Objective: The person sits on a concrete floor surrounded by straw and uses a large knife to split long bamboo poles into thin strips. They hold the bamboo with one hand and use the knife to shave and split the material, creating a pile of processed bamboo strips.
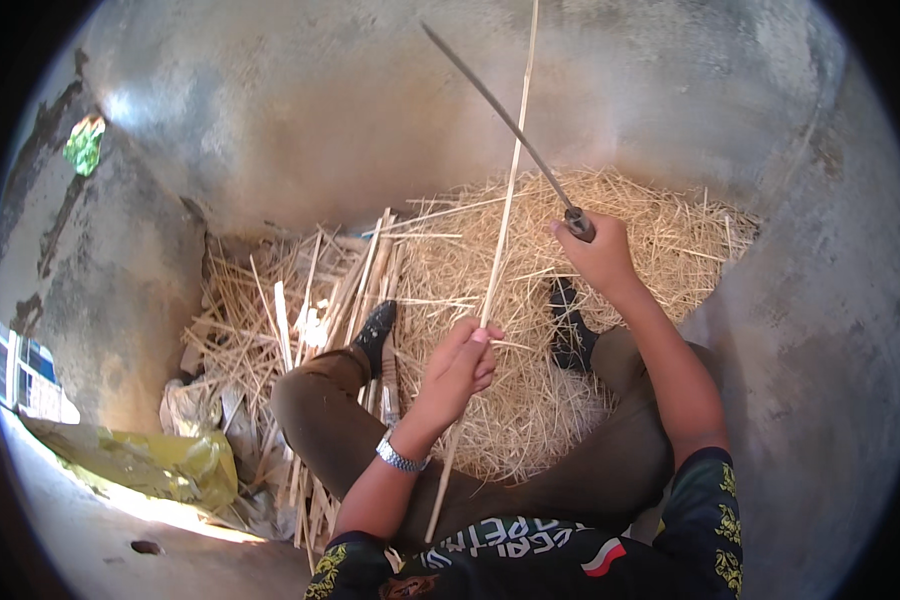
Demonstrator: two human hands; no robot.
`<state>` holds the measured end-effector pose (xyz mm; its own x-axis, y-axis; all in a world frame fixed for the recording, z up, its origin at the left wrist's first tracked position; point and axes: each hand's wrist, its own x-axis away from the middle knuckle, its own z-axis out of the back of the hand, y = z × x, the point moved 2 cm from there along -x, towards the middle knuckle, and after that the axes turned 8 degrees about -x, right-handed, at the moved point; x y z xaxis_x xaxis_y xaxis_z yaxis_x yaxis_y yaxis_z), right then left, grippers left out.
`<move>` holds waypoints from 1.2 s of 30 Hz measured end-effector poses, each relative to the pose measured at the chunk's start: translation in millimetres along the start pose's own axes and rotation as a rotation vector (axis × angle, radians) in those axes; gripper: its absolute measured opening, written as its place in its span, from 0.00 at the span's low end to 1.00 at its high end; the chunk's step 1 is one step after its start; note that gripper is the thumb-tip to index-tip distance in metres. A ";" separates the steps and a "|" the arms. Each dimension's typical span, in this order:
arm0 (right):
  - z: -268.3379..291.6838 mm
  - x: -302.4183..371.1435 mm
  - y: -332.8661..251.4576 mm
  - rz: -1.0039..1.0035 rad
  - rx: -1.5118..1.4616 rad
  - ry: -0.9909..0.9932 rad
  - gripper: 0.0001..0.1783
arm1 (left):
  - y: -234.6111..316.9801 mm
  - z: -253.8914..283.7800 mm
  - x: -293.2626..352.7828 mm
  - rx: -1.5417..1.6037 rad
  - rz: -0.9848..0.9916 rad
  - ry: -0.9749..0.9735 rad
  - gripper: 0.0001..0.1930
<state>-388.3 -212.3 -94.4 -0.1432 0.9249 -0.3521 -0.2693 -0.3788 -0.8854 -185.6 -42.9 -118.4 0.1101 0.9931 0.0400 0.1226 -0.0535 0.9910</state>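
My left hand [459, 368] is closed around a long, thin, pale strip of split wood or bamboo [508, 205]. The strip stands at a steep slant, its lower end by my lap and its upper part running past the top of the view. In my right hand [602, 252] is the dark handle of a long, narrow-bladed knife [500, 108]. Its blade points up and to the left, crossing the strip in the view; whether the two touch I cannot tell. A metal-banded watch sits on my left wrist.
A heap of fine shavings [510, 420] spreads between and beyond my legs. Longer split strips [315, 260] lie piled to the left, near a yellow plastic sheet [160, 465]. Grey walls [300, 110] rise close around me, with a small opening [85, 145] at far left.
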 end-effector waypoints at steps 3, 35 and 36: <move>-11.7 7.5 -5.5 -0.022 0.275 -0.088 0.16 | -0.4 5.4 7.8 0.113 0.054 -0.059 0.13; -18.2 36.0 52.7 0.270 1.042 -0.260 0.09 | -55.5 36.8 -14.5 0.774 0.579 -0.133 0.12; -19.3 36.1 53.3 0.285 0.989 -0.246 0.09 | -48.2 37.2 -13.5 0.645 0.552 -0.094 0.12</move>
<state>-389.4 -198.5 -160.2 -0.4825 0.8078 -0.3386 -0.8354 -0.5405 -0.0992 -156.3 -57.6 -171.4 0.3972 0.7961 0.4566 0.5617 -0.6043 0.5650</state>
